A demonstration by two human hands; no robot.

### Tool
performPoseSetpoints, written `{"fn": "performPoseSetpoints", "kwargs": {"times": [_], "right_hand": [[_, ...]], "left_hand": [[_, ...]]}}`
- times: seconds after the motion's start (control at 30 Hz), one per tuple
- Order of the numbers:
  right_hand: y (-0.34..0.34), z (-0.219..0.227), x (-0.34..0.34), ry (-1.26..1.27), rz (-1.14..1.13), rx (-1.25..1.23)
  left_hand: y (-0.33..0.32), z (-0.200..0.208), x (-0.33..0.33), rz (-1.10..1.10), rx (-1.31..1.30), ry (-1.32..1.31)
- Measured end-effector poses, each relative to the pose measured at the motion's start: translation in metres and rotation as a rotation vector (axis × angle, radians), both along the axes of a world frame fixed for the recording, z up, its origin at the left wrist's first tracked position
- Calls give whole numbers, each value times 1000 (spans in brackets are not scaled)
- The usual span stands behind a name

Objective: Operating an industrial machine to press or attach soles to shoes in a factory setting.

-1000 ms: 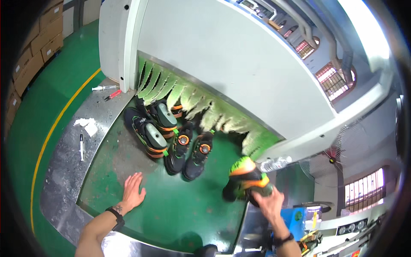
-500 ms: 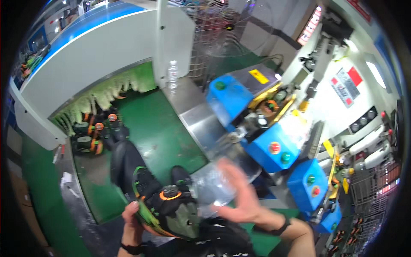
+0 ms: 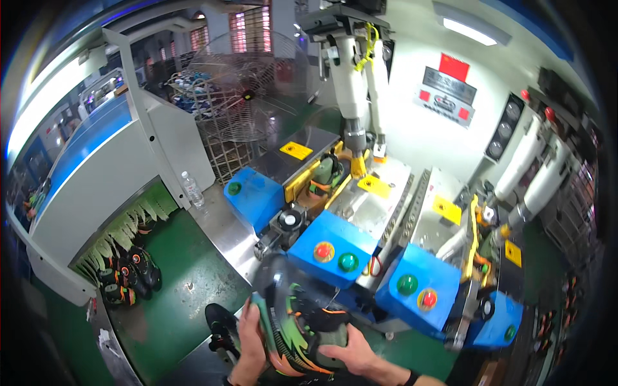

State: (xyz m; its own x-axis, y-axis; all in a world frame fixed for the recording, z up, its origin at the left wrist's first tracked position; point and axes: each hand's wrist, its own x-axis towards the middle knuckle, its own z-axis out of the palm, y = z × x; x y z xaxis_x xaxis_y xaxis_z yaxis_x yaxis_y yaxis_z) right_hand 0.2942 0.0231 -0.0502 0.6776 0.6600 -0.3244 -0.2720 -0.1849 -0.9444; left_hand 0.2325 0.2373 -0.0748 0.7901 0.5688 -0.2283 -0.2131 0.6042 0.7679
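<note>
Low in the middle I hold a black shoe (image 3: 299, 315) with green and orange stripes, its toe pointing away from me. My left hand (image 3: 250, 331) is closed on its left side. With thumb and fingers, my right hand (image 3: 353, 350) grips the grey-green part at its near right. The toe is blurred under a greyish sheen, and I cannot tell whether clear plastic covers it. Just left of my left hand lies another black shoe (image 3: 222, 323), partly hidden. Ahead of the held shoe stands a blue control box (image 3: 331, 248) with red and green buttons.
Several black-and-orange shoes (image 3: 132, 276) sit on the green conveyor (image 3: 187, 283) by a fringed opening (image 3: 129, 222). A plastic bottle (image 3: 192, 190) stands on the metal ledge. Machine presses (image 3: 351, 83) hang above a clamped shoe (image 3: 325, 174). More blue boxes (image 3: 418, 286) are at right.
My view has swung right and up toward the machine. The clear plastic in my right hand is no longer plainly visible; that hand now grips the shoe. The shoe has moved right.
</note>
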Motion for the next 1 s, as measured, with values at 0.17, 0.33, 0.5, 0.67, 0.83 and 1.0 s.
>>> {"fn": "performPoseSetpoints", "kwargs": {"times": [0.17,0.33,0.5,0.67,0.83,1.0], "right_hand": [[-22,23,36,-59,-344,123],[9,54,81,79,-415,226],[16,70,113,-21,-542,-181],[26,72,124,-3,-743,-236],[58,69,165,166,-723,-21],[148,72,322,503,-652,104]], "left_hand": [[94,-33,212,-112,1078,-81],[158,-62,478,-499,975,220],[103,9,525,-905,1077,225],[161,88,499,-1150,903,-260],[221,46,331,-311,37,-57],[314,-100,115,-240,18,-364]]}}
